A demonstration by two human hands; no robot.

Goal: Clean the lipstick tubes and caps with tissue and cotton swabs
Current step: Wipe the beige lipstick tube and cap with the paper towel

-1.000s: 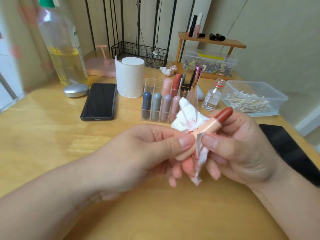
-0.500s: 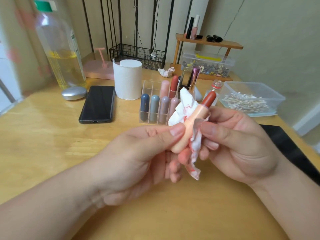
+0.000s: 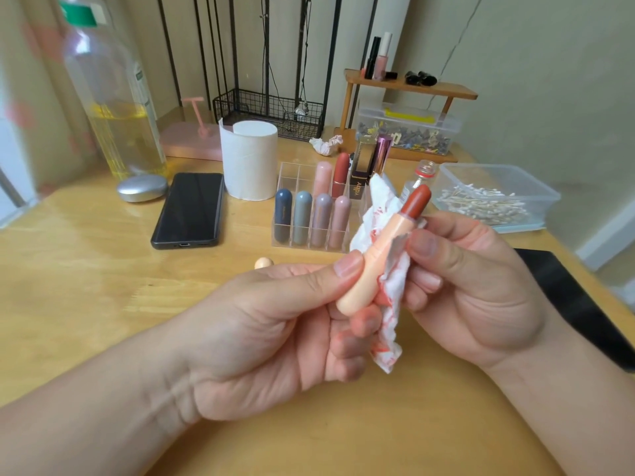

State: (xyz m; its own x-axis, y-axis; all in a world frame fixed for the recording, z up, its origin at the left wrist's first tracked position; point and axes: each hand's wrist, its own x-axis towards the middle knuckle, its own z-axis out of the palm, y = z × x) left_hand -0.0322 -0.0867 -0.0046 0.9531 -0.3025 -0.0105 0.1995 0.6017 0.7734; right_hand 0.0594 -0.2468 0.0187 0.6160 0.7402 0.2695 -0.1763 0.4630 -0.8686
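Observation:
My left hand (image 3: pixel 275 324) grips a peach lipstick tube (image 3: pixel 374 262) near its base, thumb on top; the brick-red bullet points up and right. A red-stained white tissue (image 3: pixel 388 297) is wrapped behind and below the tube. My right hand (image 3: pixel 470 286) pinches the tissue against the tube's upper part. The peach cap (image 3: pixel 264 262) lies on the table behind my left hand. A clear organizer (image 3: pixel 292 173) beyond holds several capped lipsticks. A clear box of cotton swabs (image 3: pixel 494 197) stands at the right.
A tissue roll (image 3: pixel 249 159), black phone (image 3: pixel 189 209), silver oval case (image 3: pixel 142 188) and large oil bottle (image 3: pixel 113 94) stand at the back left. A small glass vial (image 3: pixel 422 173), wooden shelf (image 3: pixel 412 87) and crumpled tissue (image 3: pixel 324 145) are behind. A black pad (image 3: pixel 577 304) lies right.
The tube has tilted more upright and risen slightly. Both hands keep their grip, and the tissue has shifted along the tube.

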